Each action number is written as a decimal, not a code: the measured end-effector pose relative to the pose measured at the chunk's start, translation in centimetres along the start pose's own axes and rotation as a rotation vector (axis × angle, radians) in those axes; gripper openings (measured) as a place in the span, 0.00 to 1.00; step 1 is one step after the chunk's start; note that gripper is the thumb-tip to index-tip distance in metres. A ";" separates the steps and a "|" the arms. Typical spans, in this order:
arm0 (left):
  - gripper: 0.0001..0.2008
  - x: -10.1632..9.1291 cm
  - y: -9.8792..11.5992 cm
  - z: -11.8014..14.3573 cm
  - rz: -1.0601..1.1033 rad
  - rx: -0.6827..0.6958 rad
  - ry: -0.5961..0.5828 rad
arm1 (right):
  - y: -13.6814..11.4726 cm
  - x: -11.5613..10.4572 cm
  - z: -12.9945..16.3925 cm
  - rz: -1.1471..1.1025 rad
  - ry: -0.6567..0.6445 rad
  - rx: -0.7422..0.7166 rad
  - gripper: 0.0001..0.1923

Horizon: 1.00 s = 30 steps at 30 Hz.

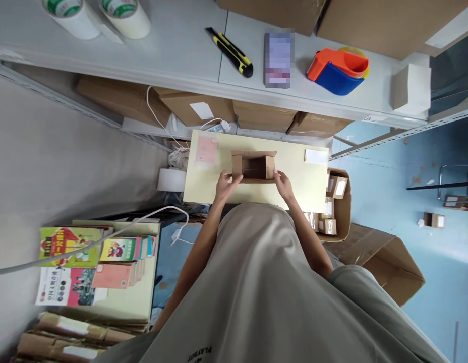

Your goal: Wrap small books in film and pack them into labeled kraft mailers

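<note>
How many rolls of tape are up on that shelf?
3: two white rolls, left roll and right roll, at the shelf's left end; one in the orange-blue dispenser. Others may be hidden.

The small open box [253, 166] is plain brown cardboard on a pale yellow tabletop [298, 191]. A pink paper [207, 150] lies beside it. On the grey shelf [181, 50] sit a black-and-yellow knife [230, 52] and an orange-and-blue tape dispenser [338, 70]. The floor [400, 201] is light blue.

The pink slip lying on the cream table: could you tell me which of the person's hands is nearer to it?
Left. The left hand grips the open cardboard box just right of the pink slip; the right hand is beyond the box.
</note>
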<state>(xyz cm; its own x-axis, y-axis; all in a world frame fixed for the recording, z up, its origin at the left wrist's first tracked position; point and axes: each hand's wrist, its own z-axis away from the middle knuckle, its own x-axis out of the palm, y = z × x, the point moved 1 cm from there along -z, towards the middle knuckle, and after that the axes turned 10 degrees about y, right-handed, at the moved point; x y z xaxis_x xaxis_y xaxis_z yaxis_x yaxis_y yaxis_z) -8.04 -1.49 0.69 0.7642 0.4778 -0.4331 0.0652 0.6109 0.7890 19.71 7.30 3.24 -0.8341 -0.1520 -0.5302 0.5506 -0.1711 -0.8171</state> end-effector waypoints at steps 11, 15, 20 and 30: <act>0.41 0.0 2.5 -0.3 -0.143 0.348 0.194 | -1.6 1.8 -2.2 0.119 0.148 0.033 0.42; 0.17 -1.4 2.1 -0.7 -0.094 0.356 0.246 | -1.8 0.3 -1.7 0.069 0.234 0.005 0.27; 0.08 -2.5 1.8 -1.3 -0.105 0.331 0.280 | -2.5 -1.9 -1.1 0.121 0.331 0.007 0.17; 0.23 -7.0 0.1 -4.9 -0.013 0.203 0.066 | -8.8 -0.5 -0.2 0.144 0.220 -0.121 0.23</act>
<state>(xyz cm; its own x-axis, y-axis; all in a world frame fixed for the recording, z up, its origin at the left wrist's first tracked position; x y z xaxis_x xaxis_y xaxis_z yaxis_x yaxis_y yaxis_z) -16.52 -1.64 1.61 0.7191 0.5155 -0.4660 0.2074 0.4807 0.8520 15.33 9.04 10.66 -0.7420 0.0511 -0.6685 0.6670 -0.0442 -0.7437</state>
